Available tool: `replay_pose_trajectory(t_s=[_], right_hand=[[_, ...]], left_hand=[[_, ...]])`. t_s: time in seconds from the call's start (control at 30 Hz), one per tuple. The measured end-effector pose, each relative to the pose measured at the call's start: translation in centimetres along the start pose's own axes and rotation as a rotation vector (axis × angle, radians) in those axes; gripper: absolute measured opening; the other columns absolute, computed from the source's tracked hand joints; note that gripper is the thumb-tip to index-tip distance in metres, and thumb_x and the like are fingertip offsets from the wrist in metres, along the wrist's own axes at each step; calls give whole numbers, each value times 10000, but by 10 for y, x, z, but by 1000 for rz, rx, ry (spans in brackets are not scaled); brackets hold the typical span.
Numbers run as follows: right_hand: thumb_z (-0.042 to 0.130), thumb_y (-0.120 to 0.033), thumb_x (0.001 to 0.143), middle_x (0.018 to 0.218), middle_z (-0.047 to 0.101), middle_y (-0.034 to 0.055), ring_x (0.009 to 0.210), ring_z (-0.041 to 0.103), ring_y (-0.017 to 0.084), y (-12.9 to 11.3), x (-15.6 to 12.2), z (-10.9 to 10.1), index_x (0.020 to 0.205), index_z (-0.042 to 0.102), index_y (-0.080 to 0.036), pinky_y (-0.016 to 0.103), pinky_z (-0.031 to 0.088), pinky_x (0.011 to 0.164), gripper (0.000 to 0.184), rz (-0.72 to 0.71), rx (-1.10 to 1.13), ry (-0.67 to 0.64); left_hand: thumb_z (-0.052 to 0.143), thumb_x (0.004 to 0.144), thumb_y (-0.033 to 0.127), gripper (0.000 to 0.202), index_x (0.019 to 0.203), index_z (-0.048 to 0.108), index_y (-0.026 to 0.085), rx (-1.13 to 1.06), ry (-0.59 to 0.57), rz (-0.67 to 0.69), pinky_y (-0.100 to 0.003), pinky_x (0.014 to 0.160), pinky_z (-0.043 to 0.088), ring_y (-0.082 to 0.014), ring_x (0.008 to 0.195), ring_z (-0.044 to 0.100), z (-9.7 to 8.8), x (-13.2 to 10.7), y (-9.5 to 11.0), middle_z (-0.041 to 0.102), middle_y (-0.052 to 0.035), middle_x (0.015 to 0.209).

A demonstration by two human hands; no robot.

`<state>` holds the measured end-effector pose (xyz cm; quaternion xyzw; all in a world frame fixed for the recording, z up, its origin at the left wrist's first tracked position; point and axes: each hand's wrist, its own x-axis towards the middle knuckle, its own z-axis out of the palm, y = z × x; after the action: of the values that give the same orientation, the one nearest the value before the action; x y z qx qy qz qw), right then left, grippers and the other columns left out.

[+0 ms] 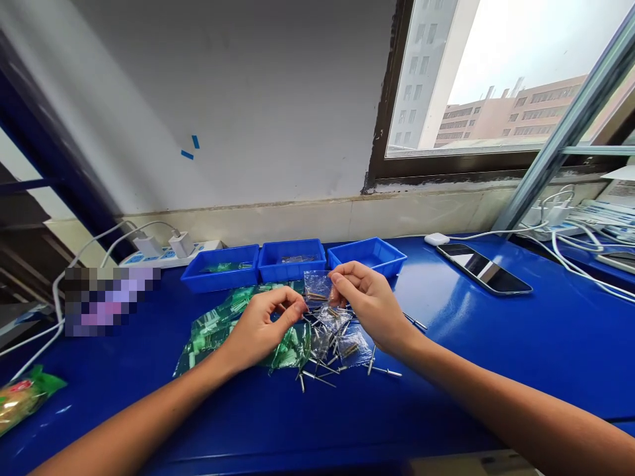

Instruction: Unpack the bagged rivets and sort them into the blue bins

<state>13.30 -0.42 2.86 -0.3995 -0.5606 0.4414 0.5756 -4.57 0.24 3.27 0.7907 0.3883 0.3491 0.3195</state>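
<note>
Pinched between the thumb and fingers of my right hand (372,304) is a small clear plastic bag (316,285) with brass-coloured pins in it, raised above the pile. My left hand (268,324) is closed just left of that bag, thumb against fingers; what it grips, if anything, is too small to make out. Beneath both hands lie more clear bags (353,349) among loose silvery pop rivets (317,378). Green-tinted bags (208,330) with pale pieces inside spread under and left of my left hand.
Behind the pile stand a left blue bin (221,281) with green bags, a middle blue bin (292,270) with clear bags, and a right blue bin (387,264). A phone (483,268) lies right, a power strip (206,248) back left, a wrapped snack (24,400) at the left edge.
</note>
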Motion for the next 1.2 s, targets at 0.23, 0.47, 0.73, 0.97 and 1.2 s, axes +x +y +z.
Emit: replay_pose_trajectory(t_s=[0.23,0.47,0.73,0.97,1.2], right_hand=[[523,-267,801,539,588,-10,503,550,113,0,-2,2,768,498,-189,275,413,513,87,35,36,-16],[503,-248,798,530,587,-19,506,558,109,-3,-5,5,802,502,-179,271,437,536,69,77,32,-24],[511,-218,786,591,597,-12,558,560,108,6,-8,9,822,478,-184,260,431,543,60,-39,-38,-74],[465,-235,806,617,588,-2,577,558,121,6,-11,8,805,453,-192,268,412,531,45,-103,-75,-53],[468,-241,800,570,532,-20,535,546,127,6,-12,9,784,460,-191,266,400,494,53,-104,-141,17]], left_hand=[[537,799,308,154,798,568,158,-34,-9,46,-242,603,421,-124,641,510,4,-2,0,550,0,692],[512,818,304,143,811,524,162,-69,73,22,-246,618,420,-120,639,511,2,-1,-1,537,5,691],[493,823,315,154,821,521,163,-73,51,47,-265,631,428,-128,649,531,1,-2,-3,528,2,704],[483,817,297,168,891,539,156,-8,-23,39,-281,657,432,-142,684,541,-1,-4,-2,566,-16,738],[466,804,337,193,779,535,159,29,-69,-8,-277,652,412,-147,683,522,-8,1,0,564,-13,711]])
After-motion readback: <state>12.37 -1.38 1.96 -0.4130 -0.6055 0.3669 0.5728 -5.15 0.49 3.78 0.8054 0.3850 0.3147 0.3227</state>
